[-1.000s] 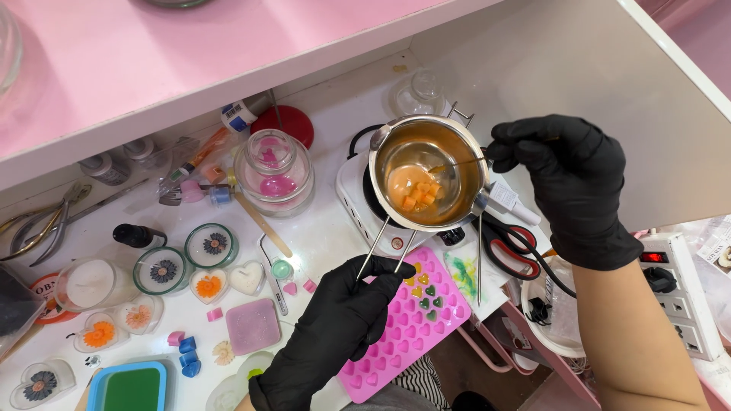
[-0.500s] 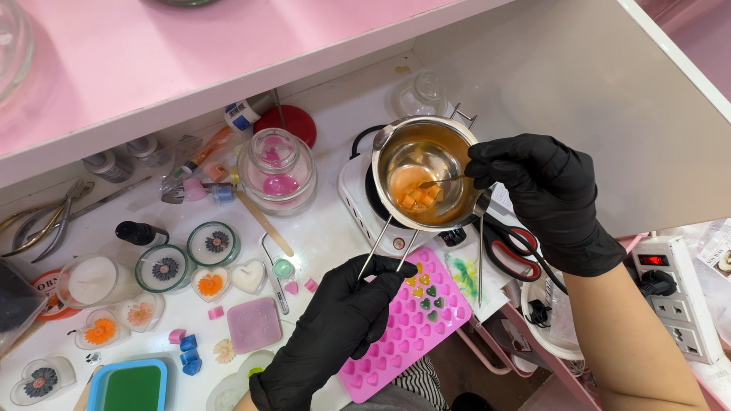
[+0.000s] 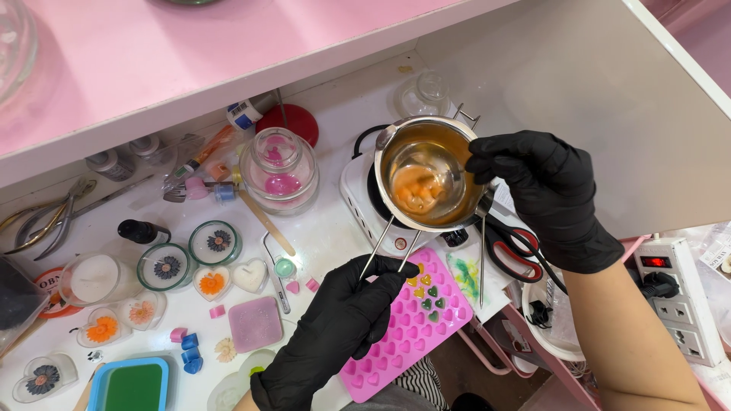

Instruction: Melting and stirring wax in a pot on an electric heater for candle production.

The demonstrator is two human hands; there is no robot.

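fingers of the right hand [image 3: 544,190] pinch a thin metal stirrer [image 3: 449,176] that dips into the steel melting pot [image 3: 428,179] at the upper centre of the frame. orange wax chunks [image 3: 417,192] sit in the liquid at its bottom. the pot rests on a small white hot plate [image 3: 358,199]. fingers of the left hand [image 3: 346,320], lower centre, close around the pot's wire handle [image 3: 384,247]. just right of that hand lies a pink heart mould [image 3: 415,323] on the white surface [image 3: 320,236]; red-handled scissors [image 3: 514,255] lie beneath the right hand.

Melting pot [image 3: 426,171] on hotplate [image 3: 358,190], behind mould [image 3: 411,323]
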